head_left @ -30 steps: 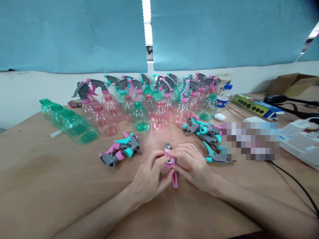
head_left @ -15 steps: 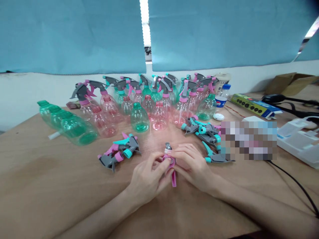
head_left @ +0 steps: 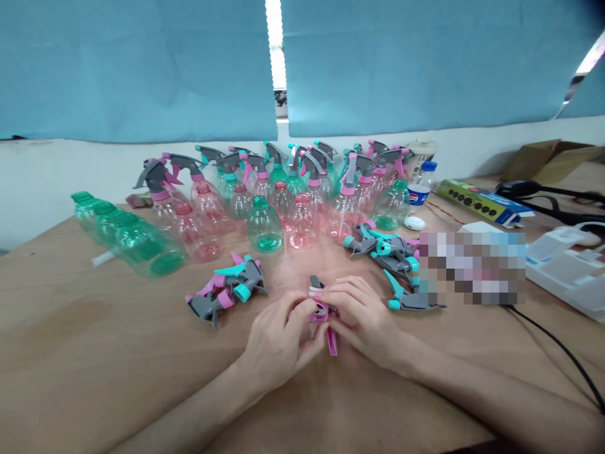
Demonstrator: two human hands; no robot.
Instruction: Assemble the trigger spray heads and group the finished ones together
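Note:
Between my two hands is a grey and pink spray head (head_left: pixel 319 312), its pink collar facing me and its pink trigger pointing down toward the table edge. My left hand (head_left: pixel 280 337) grips the collar from the left with thumb and fingers. From the right, my right hand (head_left: pixel 366 318) closes on the grey body, partly hiding it. To the left lies a small heap of loose spray heads (head_left: pixel 241 277) in grey, pink and turquoise. A bigger heap of spray heads (head_left: pixel 394 255) lies beyond my right hand.
Uncapped green bottles (head_left: pixel 137 243) lean in a row at left. Pink bottles (head_left: pixel 302 227) and a green bottle (head_left: pixel 265 227) stand ahead, with several capped spray bottles (head_left: pixel 347 211) behind. At right are a yellow-blue box (head_left: pixel 479 200), a white tray (head_left: pixel 571 271) and a black cable (head_left: pixel 558 337).
My left thumb has shifted from inside the pink collar to its edge, so the opening shows more. The spray head has tilted slightly in my hands.

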